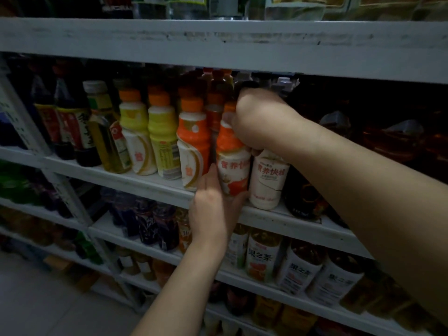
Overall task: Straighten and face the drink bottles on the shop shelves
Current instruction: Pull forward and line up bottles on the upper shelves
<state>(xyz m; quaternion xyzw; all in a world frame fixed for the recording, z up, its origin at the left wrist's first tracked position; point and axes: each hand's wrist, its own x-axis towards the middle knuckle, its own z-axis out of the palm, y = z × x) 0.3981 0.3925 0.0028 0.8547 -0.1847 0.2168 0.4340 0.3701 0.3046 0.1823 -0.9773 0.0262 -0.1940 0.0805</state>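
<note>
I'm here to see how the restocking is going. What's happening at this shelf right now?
A person is tidying the drinks shelf. Both hands are on one orange-and-white bottle: the left hand holds its base at the shelf's front edge, and the right hand grips its upper part. Its label faces outward. A white bottle stands close on its right, and yellow bottles stand further left.

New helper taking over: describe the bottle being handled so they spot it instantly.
Find the second white shelf down, with the orange-capped row. At its front edge is an orange-and-white bottle, the only one gripped by left hand and right hand.
</note>
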